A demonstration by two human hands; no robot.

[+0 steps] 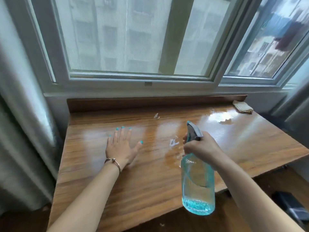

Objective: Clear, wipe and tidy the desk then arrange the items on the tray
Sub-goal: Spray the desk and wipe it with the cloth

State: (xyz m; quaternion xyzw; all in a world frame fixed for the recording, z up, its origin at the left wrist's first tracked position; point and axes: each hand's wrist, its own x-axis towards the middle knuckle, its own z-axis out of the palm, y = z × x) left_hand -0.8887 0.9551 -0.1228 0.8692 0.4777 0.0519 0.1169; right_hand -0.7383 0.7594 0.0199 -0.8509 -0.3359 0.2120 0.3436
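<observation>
Two bare forearms in view, no sleeves on either as far as the frame's near edge. Left hand (pixel 121 144): nails painted bright turquoise, visible on all four fingers and the thumb. Left wrist carries a thin metal bangle (pixel 113 162), rose-gold tone, open cuff style with a small knob. Right hand (pixel 201 147): nothing worn on hand or wrist; nails hidden.

Glossy wooden desk (pixel 150 173), wet patches
</observation>
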